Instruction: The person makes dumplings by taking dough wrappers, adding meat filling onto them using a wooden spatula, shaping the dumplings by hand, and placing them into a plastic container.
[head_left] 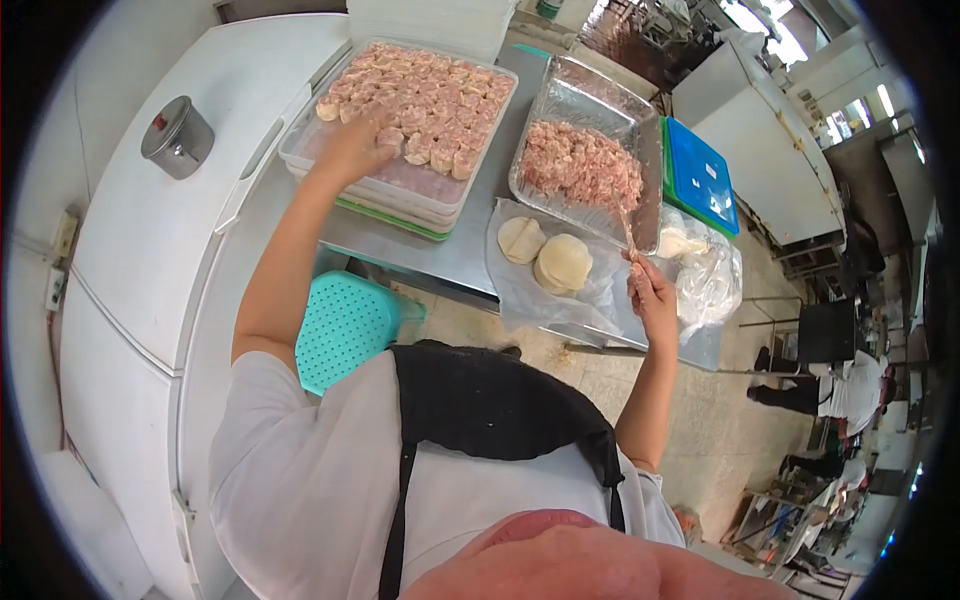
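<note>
My left hand (360,150) reaches over a tray (300,150) filled with rows of open-topped meat dumplings (430,90). Its fingers are closed around a dumpling (391,138) at the near edge of the rows. My right hand (652,293) grips a thin spatula (629,238), smeared with meat, whose far end is at the raw minced meat (580,165). That meat lies in a deep metal pan (572,78). Between my hands, round dough wrappers (562,264) rest on a plastic sheet (510,300), with a smaller wrapper pile (520,240) beside them.
Several trays are stacked under the dumplings on the metal table (400,245). A blue lid (702,170) and a plastic bag (710,285) lie to the right. Below stands a turquoise stool (345,330). A metal pot (180,138) sits on the white freezer (130,260). Other people (850,390) are far right.
</note>
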